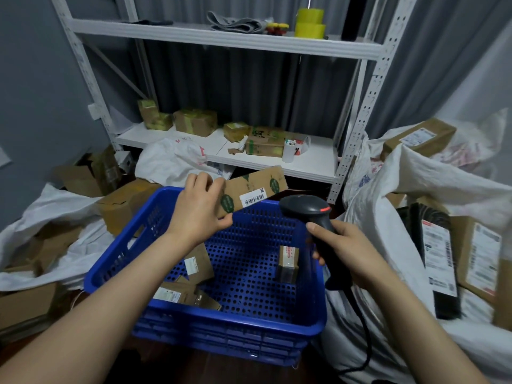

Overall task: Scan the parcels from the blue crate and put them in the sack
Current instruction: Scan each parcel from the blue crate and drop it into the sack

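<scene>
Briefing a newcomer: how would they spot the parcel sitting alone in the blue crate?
Find the blue crate before the white shelving. Inside, other parcels crowd its near-left corner; this small box sits apart by the right wall, below the scanner, red-printed white label on top.

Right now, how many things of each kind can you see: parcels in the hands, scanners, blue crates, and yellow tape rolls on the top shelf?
Parcel, held in the left hand: 1
Scanner, held in the right hand: 1
Blue crate: 1
Yellow tape rolls, stacked on the top shelf: 2
Total: 5
</scene>
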